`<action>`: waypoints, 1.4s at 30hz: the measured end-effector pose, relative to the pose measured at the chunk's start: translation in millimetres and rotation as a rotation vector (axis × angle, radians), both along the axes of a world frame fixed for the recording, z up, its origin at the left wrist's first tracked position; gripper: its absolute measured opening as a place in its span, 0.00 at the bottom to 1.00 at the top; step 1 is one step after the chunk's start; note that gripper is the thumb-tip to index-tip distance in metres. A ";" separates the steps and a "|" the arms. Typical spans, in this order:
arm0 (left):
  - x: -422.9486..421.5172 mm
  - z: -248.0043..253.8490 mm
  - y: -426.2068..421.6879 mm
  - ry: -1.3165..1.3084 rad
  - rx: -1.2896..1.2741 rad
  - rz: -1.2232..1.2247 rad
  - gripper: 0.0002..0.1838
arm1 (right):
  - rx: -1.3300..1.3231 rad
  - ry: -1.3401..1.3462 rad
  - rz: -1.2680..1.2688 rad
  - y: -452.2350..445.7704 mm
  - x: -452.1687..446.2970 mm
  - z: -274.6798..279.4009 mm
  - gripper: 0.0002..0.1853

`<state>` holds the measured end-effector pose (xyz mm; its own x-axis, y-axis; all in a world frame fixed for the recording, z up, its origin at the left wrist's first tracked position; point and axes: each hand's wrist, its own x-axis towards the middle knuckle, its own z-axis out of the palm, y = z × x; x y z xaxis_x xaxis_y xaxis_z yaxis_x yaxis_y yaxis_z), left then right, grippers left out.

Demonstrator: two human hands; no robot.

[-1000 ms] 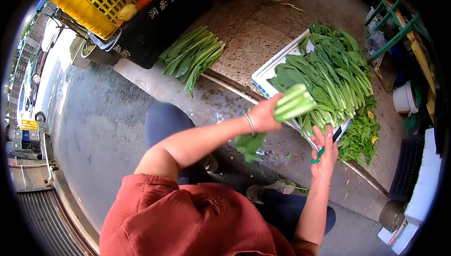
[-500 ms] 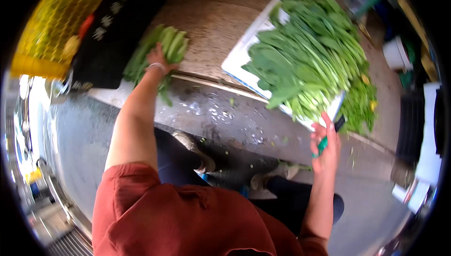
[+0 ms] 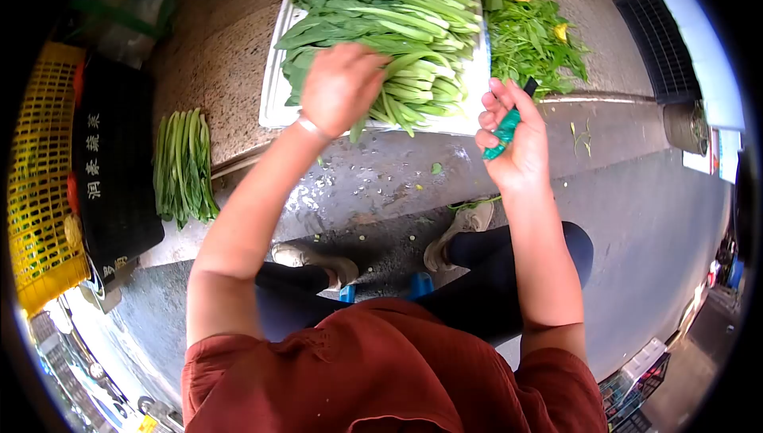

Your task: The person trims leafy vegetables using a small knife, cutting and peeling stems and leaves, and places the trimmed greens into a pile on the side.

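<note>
Person's right hand [image 3: 520,147]: fingers loosely curled round a green-wrapped tool [image 3: 502,133], its dark end best kept angled away from the left hand [image 3: 338,87]. Left fingers bent over long-stemmed leafy greens [image 3: 413,20] on a white tray [image 3: 276,107], tips hidden, so cannot tell gripping from touching; gathering calls for light pressure and level stem ends. Farther off, yellow-flecked loose greens [image 3: 540,48] lie beside the tray.

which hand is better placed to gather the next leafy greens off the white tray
Left, most likely. The left hand is over the leafy greens on the white tray, while the right hand is beside the tray and taken up with a green-handled tool.
</note>
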<state>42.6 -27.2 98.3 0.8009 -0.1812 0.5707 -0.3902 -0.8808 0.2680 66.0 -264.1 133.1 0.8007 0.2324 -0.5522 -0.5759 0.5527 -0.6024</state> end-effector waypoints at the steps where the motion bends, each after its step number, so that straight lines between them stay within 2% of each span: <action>1: 12.5 -4.3 -21.3 0.053 0.070 0.011 0.13 | -0.016 -0.017 -0.010 0.3 -0.1 2.8 0.12; 6: 44.3 -15.3 -62.0 0.216 0.035 0.074 0.19 | -0.059 -0.062 -0.021 -5.6 -1.1 4.9 0.13; 11: 38.2 -12.8 -57.2 0.222 0.107 0.049 0.16 | -0.045 -0.051 0.026 -11.0 -4.9 6.4 0.14; 13: 34.3 -9.8 -58.2 0.323 0.249 0.131 0.14 | -0.034 -0.050 0.031 -11.2 -6.0 6.2 0.14; 16: 33.8 -19.1 -57.0 0.243 0.187 0.180 0.12 | -0.017 -0.056 0.047 -11.8 -6.8 3.7 0.14; 20: 29.6 -12.3 -45.4 0.194 0.117 0.125 0.10 | -0.024 -0.071 0.073 -13.3 -7.3 -0.7 0.14; 23: 29.3 -3.6 -26.1 0.118 -0.270 0.238 0.08 | -0.073 -0.095 0.122 -10.7 -10.0 -3.3 0.14; 25: 30.5 1.7 -12.4 0.163 -0.800 0.171 0.07 | -0.103 -0.118 0.153 -7.4 -10.3 -6.7 0.14; 29: 27.4 31.0 -1.8 -0.014 -1.149 0.137 0.06 | -0.127 -0.111 0.196 -0.3 -6.6 -15.0 0.14; 31: 26.6 42.3 6.5 -0.037 -1.089 0.096 0.08 | -0.135 -0.104 0.203 4.2 -5.9 -16.9 0.14; 33: 26.5 54.2 5.0 0.046 -1.163 0.132 0.09 | -0.161 -0.124 0.237 9.3 -5.8 -19.7 0.14; 37: 33.5 45.0 16.0 0.120 -1.112 0.159 0.10 | -0.201 -0.118 0.303 22.7 -10.6 -32.6 0.14; 39: 31.0 45.5 9.2 0.116 -1.159 0.222 0.11 | -0.363 -0.139 0.400 32.7 -18.8 -41.0 0.19; 42: 27.1 46.7 4.8 0.114 -1.147 0.234 0.12 | -0.420 -0.174 0.414 48.7 -27.2 -61.0 0.17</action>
<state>69.7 -22.4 145.0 0.8035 0.5504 0.2267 -0.1730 -0.1485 0.9737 38.8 -215.3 72.1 0.7769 0.3344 -0.5335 -0.5656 -0.0014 -0.8246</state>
